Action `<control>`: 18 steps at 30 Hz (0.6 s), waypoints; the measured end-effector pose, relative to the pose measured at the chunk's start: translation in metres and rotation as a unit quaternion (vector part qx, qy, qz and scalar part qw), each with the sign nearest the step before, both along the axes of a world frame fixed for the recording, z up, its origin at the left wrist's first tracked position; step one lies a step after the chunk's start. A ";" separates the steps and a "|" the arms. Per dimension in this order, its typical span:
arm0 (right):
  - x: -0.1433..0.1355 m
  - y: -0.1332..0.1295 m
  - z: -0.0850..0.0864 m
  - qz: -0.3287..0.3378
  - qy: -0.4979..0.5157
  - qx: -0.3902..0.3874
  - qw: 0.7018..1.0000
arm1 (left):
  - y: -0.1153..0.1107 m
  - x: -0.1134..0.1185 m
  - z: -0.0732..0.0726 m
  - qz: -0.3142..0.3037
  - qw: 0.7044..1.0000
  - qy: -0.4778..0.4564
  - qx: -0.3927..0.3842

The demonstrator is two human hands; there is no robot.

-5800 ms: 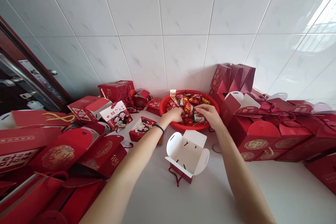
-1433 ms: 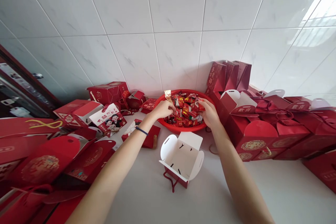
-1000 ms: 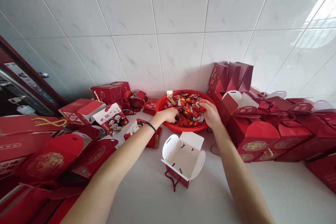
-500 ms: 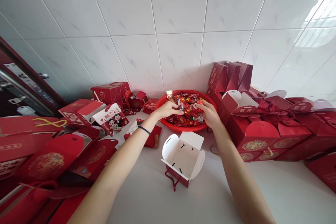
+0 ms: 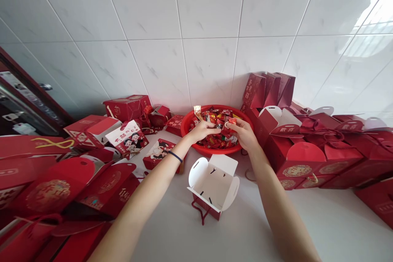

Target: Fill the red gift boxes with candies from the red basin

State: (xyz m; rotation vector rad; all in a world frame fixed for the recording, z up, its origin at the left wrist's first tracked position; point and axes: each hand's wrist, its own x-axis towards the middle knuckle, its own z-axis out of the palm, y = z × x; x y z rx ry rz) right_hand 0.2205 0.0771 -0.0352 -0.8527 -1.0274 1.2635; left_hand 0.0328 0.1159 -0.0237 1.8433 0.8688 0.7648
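Drop risk, wrapped pkts over red basin [image 5: 211, 151]; open box [image 5: 215, 186] near side of it
L hand [image 5: 202, 130] pinching dark pkt [image 5: 219, 126]; R hand [image 5: 245, 136] pinching red pkt [image 5: 232, 121]; prob. slick wrappers + fingertip-only hold cd. let one slip; low wrist might snag box flap

Behind your desk [image 5: 233, 237]: one tiled wall [image 5: 211, 8], white with grey veining, bright glare at your upper right. At your far left: one dark-framed door [image 5: 20, 100] with a metal handle [image 5: 46, 86]. On the desk at your left: assorted red boxes [image 5: 52, 190], some bearing round gold emblems; one yellow cord [image 5: 53, 143], on a box; one cartoon-couple card [image 5: 130, 140], tilted. At your right: closely packed red cartons [image 5: 303, 161]; behind them, three narrow cartons [image 5: 268, 92], tilted, near the wall.
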 end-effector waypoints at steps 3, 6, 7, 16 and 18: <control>0.000 0.000 0.000 -0.003 0.004 0.001 1.000 | -0.001 0.004 0.000 0.025 0.999 -0.025 -0.038; 0.001 0.000 -0.001 -0.007 0.003 0.001 1.000 | -0.004 0.010 -0.002 0.020 0.992 -0.064 -0.106; 0.001 0.001 -0.001 -0.009 0.003 0.001 1.000 | -0.005 0.013 -0.004 0.015 0.990 -0.074 -0.115; 0.002 0.005 -0.004 -0.016 0.018 -0.005 1.000 | -0.009 0.033 -0.012 0.041 0.992 -0.045 0.114; 0.002 0.005 -0.004 -0.018 0.023 -0.005 1.000 | -0.011 0.035 -0.010 0.029 0.988 -0.009 0.151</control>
